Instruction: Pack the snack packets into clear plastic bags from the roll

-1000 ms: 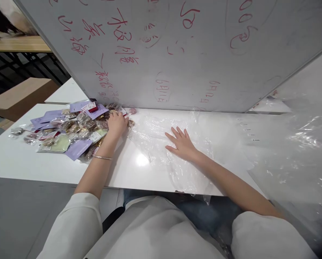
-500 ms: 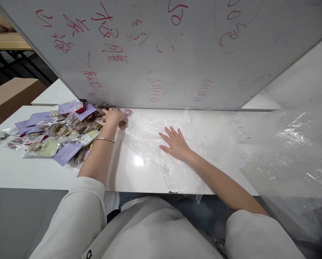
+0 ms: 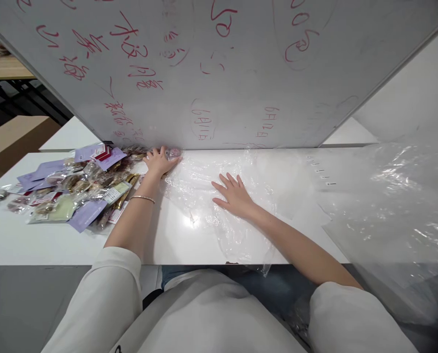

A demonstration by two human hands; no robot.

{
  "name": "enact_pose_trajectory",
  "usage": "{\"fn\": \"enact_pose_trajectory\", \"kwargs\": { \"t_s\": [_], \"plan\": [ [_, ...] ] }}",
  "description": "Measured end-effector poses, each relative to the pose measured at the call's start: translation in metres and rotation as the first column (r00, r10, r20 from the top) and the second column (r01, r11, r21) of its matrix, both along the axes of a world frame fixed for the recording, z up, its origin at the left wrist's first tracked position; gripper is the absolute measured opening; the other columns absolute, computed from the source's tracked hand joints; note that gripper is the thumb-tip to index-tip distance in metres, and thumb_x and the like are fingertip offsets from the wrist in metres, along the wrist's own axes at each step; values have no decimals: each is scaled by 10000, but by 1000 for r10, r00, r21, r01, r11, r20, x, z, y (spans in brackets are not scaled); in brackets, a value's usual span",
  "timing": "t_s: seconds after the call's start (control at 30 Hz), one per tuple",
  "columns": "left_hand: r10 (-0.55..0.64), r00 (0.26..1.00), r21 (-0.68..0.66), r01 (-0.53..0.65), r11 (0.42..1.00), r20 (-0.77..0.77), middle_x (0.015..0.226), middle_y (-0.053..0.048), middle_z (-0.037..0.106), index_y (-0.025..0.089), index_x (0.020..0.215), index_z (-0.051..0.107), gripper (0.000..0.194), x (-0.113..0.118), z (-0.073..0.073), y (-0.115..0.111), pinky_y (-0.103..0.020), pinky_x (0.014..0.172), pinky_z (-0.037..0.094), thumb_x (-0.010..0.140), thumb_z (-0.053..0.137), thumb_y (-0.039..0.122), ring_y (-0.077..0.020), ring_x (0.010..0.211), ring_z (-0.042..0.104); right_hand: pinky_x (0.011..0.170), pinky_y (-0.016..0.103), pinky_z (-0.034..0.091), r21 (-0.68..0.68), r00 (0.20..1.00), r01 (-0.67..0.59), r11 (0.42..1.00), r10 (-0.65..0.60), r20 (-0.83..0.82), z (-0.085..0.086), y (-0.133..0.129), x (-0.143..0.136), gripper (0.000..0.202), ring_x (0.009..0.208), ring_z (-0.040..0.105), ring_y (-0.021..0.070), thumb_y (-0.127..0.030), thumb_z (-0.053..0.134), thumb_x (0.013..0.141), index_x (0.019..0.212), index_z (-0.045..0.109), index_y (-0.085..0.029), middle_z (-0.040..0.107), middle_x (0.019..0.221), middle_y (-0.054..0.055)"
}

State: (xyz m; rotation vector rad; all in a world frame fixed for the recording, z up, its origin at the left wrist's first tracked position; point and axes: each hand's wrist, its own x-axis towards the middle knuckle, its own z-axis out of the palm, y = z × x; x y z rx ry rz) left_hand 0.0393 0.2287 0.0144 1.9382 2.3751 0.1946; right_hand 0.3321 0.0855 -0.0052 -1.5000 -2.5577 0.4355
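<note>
The right hand (image 3: 235, 196) lies palm down on a clear film (image 3: 237, 240), its fingers and thumb spread wide. The film reaches out on every side of those fingers: up toward the whiteboard (image 3: 226, 83), leftward to just beside the left hand (image 3: 158, 162), and down over the front edge of the table (image 3: 182, 247).

The left hand is also palm down with its fingers fanned, at the right end of a pile of packets (image 3: 90, 181), the thumb pointing right toward the film. A small pink packet (image 3: 173, 153) sits just beyond that thumb, near the foot of the board; the fingertips seem to touch the packets behind them, though the view is too coarse to be sure.

In the pile, a purple packet (image 3: 87, 215) at the front bears pale print too small to read. Nearby, a white label (image 3: 117, 192) carries fine lines, likewise unreadable, and a red-and-white label (image 3: 102, 152) lies on top at the back.

The board's red handwriting is turned on its side; two dates can be read, 6月11日 and 6月12日, the first within a drawn loop. On the right, a large clear sheet (image 3: 399, 206) lies near short black marks (image 3: 322, 172).
</note>
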Motion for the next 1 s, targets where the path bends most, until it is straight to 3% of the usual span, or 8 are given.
{"fn": "enact_pose_trajectory", "kwargs": {
  "t_s": [0.47, 0.57, 0.63, 0.7, 0.77, 0.87, 0.93, 1.0],
  "plan": [
    [-78, 997, 35, 77, 996, 27, 1306, -220, 608, 187, 1231, 598, 665, 16, -1, 12, -573, 1024, 328, 832, 460, 700, -421, 1283, 428, 1240, 558, 36, 13, 1000, 2, 1000, -2, -3, 0, 1, 1, 658, 1546, 66, 315, -617, 274, 1003, 1558, 350, -272, 189, 1669, 61],
    [-82, 994, 42, 80, 996, 65, 1214, -182, 662, 210, 1137, 643, 513, 19, -2, 12, -560, 1029, 318, 858, 487, 612, -399, 1246, 462, 1240, 554, 30, 15, 1000, 4, 1000, -4, -2, -3, 2, 1, 649, 1546, 67, 315, -602, 284, 1007, 1560, 349, -266, 189, 1669, 69],
    [-84, 993, 128, 73, 989, 81, 1257, -169, 644, 220, 1054, 675, 402, 19, -2, 11, -555, 1044, 306, 865, 510, 533, -392, 1267, 448, 1242, 546, 25, 19, 1000, 6, 1000, -6, -6, -4, 2, 1, 647, 1547, 69, 309, -601, 290, 1006, 1558, 352, -269, 194, 1668, 65],
    [-135, 984, 292, 96, 952, 116, 1361, -139, 590, 220, 924, 690, 280, 16, 1, 8, -541, 1078, 286, 856, 528, 438, -376, 1334, 400, 1244, 539, 25, 20, 1000, 7, 1000, -6, -13, -5, 2, 2, 643, 1548, 69, 299, -601, 290, 1006, 1557, 354, -274, 198, 1668, 56],
    [-265, 948, 473, 156, 867, 173, 1378, -100, 584, 211, 783, 654, 160, 7, 8, 4, -507, 1106, 284, 811, 541, 321, -341, 1375, 385, 1245, 535, 29, 14, 1000, 5, 1000, -5, -19, -4, 2, 2, 638, 1549, 65, 294, -596, 288, 1009, 1557, 352, -276, 196, 1669, 53],
    [-415, 874, 637, 174, 751, 252, 1149, -95, 670, 199, 688, 562, 55, -13, 25, -6, -423, 1031, 404, 722, 519, 200, -285, 1215, 563, 1246, 531, 30, 6, 1000, -1, 1000, 1, -25, -3, 2, 2, 635, 1548, 59, 299, -585, 291, 1013, 1559, 351, -267, 195, 1668, 64],
    [-368, 888, 614, 131, 778, 277, 954, -87, 663, 198, 744, 554, 70, -27, 36, -18, -375, 908, 482, 683, 526, 177, -254, 991, 651, 1247, 531, 33, 8, 1000, -5, 1000, 5, -29, -2, 2, 3, 637, 1548, 60, 301, -584, 289, 1013, 1560, 351, -264, 195, 1668, 66],
    [-251, 935, 511, 92, 855, 251, 903, -86, 636, 185, 918, 575, 251, -35, 43, -35, -373, 833, 507, 668, 559, 179, -258, 882, 652, 1248, 533, 38, 10, 999, -6, 1000, 6, -33, -3, 2, 3, 639, 1548, 63, 302, -587, 288, 1011, 1560, 352, -265, 196, 1668, 64]
  ]
}}
